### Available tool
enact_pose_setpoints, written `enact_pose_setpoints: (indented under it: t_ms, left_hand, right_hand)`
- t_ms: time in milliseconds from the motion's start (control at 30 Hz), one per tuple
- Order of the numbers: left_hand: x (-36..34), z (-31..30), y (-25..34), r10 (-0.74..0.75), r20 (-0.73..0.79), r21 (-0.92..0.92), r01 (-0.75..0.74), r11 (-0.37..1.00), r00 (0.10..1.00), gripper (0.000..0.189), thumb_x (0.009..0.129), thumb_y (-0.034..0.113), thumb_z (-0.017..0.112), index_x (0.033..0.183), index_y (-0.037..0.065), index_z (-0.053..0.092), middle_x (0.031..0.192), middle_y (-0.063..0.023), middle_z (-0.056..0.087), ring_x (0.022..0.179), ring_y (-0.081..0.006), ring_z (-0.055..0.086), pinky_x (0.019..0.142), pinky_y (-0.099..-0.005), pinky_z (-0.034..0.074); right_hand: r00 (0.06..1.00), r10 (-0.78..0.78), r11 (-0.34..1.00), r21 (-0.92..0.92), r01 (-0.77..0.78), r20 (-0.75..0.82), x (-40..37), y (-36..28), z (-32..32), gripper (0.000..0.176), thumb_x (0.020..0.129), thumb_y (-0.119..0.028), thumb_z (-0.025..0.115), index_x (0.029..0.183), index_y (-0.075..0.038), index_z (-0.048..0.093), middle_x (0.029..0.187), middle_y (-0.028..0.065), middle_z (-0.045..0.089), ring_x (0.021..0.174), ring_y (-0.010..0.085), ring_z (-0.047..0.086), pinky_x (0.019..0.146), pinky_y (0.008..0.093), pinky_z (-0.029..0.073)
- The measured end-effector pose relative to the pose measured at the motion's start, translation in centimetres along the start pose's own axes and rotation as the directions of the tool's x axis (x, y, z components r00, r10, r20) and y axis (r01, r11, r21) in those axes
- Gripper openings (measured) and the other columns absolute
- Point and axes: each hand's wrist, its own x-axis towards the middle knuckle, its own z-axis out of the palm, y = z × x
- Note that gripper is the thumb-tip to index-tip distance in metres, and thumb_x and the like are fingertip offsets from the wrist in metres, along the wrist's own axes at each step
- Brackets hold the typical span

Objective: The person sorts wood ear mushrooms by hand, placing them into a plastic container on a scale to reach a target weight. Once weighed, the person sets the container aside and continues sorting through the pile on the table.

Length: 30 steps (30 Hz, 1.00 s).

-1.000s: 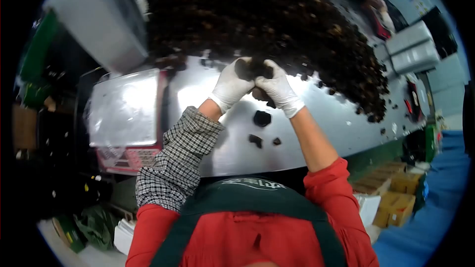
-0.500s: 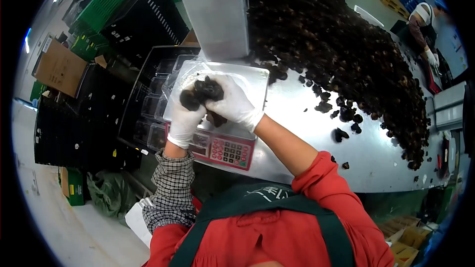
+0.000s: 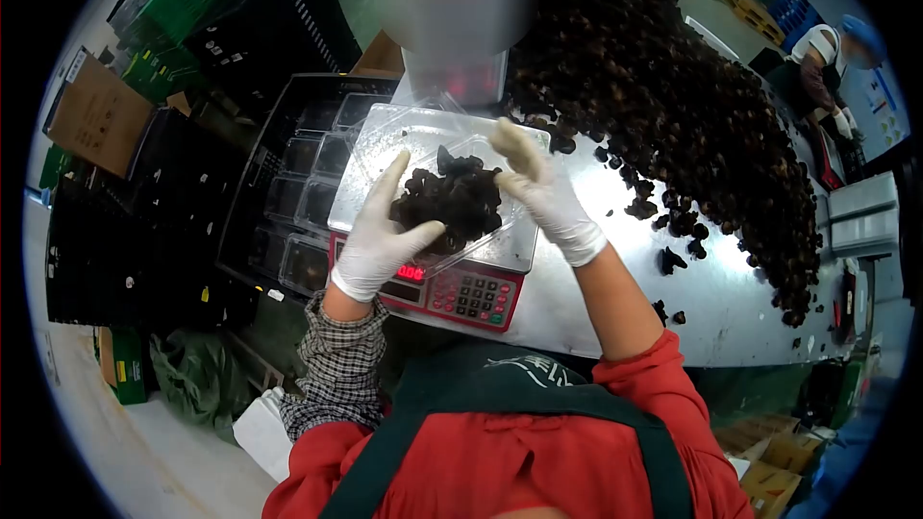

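A mound of dark, ruffled wood ear mushrooms (image 3: 452, 200) lies in a clear plastic tray (image 3: 478, 248) on the metal pan of a weighing scale (image 3: 380, 135). At the mound's left edge is my left hand (image 3: 380, 240), in a white glove, with thumb and fingers spread apart. My right hand (image 3: 543, 187), gloved too, is open on the other side, fingers raised and fingertips near the mushrooms. Red digits glow on the scale's display (image 3: 410, 272), partly covered by my left hand and the tray.
A large heap of mushrooms (image 3: 663, 86) covers the back of the metal table (image 3: 615, 317). To the left, a black crate (image 3: 231, 221) holds several clear trays (image 3: 306, 264). Stacked black crates (image 3: 144, 231) stand farther left. Another person (image 3: 817, 77) works at far right.
My hands were together, holding mushrooms over the scale. Now they have parted and let go, and the mushrooms lie in the tray. The scale's display has come into view.
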Motion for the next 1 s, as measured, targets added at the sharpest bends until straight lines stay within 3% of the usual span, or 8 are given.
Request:
enact_pose_setpoints:
  t_ms: [33, 133, 333, 467, 600, 700, 800, 1000]
  left_hand:
    - [-0.5, 0.1, 1.7, -0.071, -0.041, -0.230, 0.060, 0.971, 0.997, 0.081, 0.076, 0.010, 0.073, 0.143, -0.006, 0.029, 0.141, -0.0251, 0.038, 0.133, -0.0313, 0.037, 0.111, -0.0386, 0.030]
    - [-0.7, -3.4, 0.6, -0.019, -0.110, -0.029, 0.016, 0.999, 0.994, 0.069, 0.082, 0.012, 0.069, 0.139, -0.007, 0.037, 0.142, -0.0270, 0.039, 0.134, -0.0321, 0.037, 0.114, -0.0388, 0.025]
    - [-2.7, -7.9, 1.2, 0.059, -0.428, 0.039, -0.047, 0.998, 0.902, 0.050, 0.089, 0.011, 0.065, 0.132, -0.006, 0.047, 0.133, -0.0234, 0.051, 0.123, -0.0282, 0.051, 0.105, -0.0359, 0.040]
    - [-3.1, -7.8, 1.4, 0.112, -0.491, 0.105, -0.069, 0.992, 0.864, 0.049, 0.090, 0.012, 0.064, 0.132, -0.006, 0.047, 0.132, -0.0246, 0.051, 0.122, -0.0294, 0.052, 0.104, -0.0360, 0.041]
    - [-3.1, -5.0, 0.9, 0.184, -0.371, 0.202, -0.114, 0.973, 0.910, 0.047, 0.085, 0.005, 0.063, 0.129, -0.005, 0.050, 0.129, -0.0177, 0.055, 0.119, -0.0250, 0.054, 0.102, -0.0328, 0.041]
    - [-2.8, -2.4, -0.2, 0.311, -0.168, 0.577, -0.163, 0.800, 0.936, 0.055, 0.081, 0.016, 0.071, 0.128, -0.003, 0.051, 0.127, -0.0226, 0.054, 0.122, -0.0339, 0.051, 0.103, -0.0382, 0.040]
    - [-2.2, 0.4, -2.8, 0.290, 0.090, 0.752, -0.255, 0.608, 0.953, 0.064, 0.082, 0.034, 0.068, 0.132, 0.000, 0.048, 0.135, -0.0226, 0.048, 0.128, -0.0348, 0.043, 0.111, -0.0513, 0.022]
    - [-2.5, -0.6, -2.0, 0.375, -0.084, 0.595, -0.255, 0.762, 0.923, 0.056, 0.079, 0.019, 0.073, 0.128, 0.001, 0.054, 0.133, -0.0213, 0.051, 0.124, -0.0349, 0.049, 0.110, -0.0504, 0.027]
  right_hand:
    - [0.997, 0.052, 0.998, -0.025, -0.054, -0.057, -0.4, -1.1, -0.6, 0.065, 0.085, -0.002, 0.058, 0.145, -0.004, 0.032, 0.136, 0.0175, 0.049, 0.128, 0.0244, 0.045, 0.106, 0.0338, 0.040]
    - [0.985, 0.037, 0.997, -0.061, -0.048, -0.171, -2.0, -1.3, -3.5, 0.053, 0.088, -0.004, 0.055, 0.140, -0.003, 0.040, 0.131, 0.0162, 0.054, 0.122, 0.0231, 0.051, 0.102, 0.0329, 0.043]
    - [0.951, 0.060, 0.974, -0.190, -0.122, -0.303, -4.8, -1.6, -5.3, 0.033, 0.090, -0.006, 0.058, 0.122, 0.000, 0.058, 0.114, 0.0092, 0.063, 0.099, 0.0146, 0.060, 0.091, 0.0265, 0.047]
    - [0.992, -0.061, 0.908, -0.418, 0.008, -0.114, -4.5, -1.7, -2.4, 0.022, 0.088, -0.002, 0.059, 0.110, -0.001, 0.064, 0.093, 0.0029, 0.061, 0.085, 0.0105, 0.058, 0.078, 0.0244, 0.048]
    - [0.996, -0.085, 0.856, -0.510, 0.085, 0.022, -2.5, -1.9, 1.3, 0.023, 0.087, -0.006, 0.062, 0.109, -0.003, 0.064, 0.088, 0.0099, 0.064, 0.073, 0.0152, 0.061, 0.067, 0.0261, 0.050]
    - [0.965, -0.212, 0.769, -0.584, 0.262, 0.154, -1.0, -0.9, 3.7, 0.019, 0.083, -0.007, 0.062, 0.102, -0.004, 0.063, 0.091, 0.0137, 0.063, 0.081, 0.0283, 0.063, 0.072, 0.0344, 0.051]
    - [0.935, -0.195, 0.637, -0.686, 0.351, 0.297, -0.6, 0.7, 5.4, 0.016, 0.080, -0.005, 0.061, 0.097, -0.004, 0.062, 0.093, 0.0160, 0.062, 0.083, 0.0338, 0.061, 0.076, 0.0388, 0.051]
    - [0.962, -0.141, 0.821, -0.516, 0.246, 0.235, -0.6, -0.2, 2.9, 0.017, 0.085, -0.007, 0.060, 0.101, -0.004, 0.065, 0.096, 0.0146, 0.064, 0.087, 0.0303, 0.063, 0.079, 0.0344, 0.051]
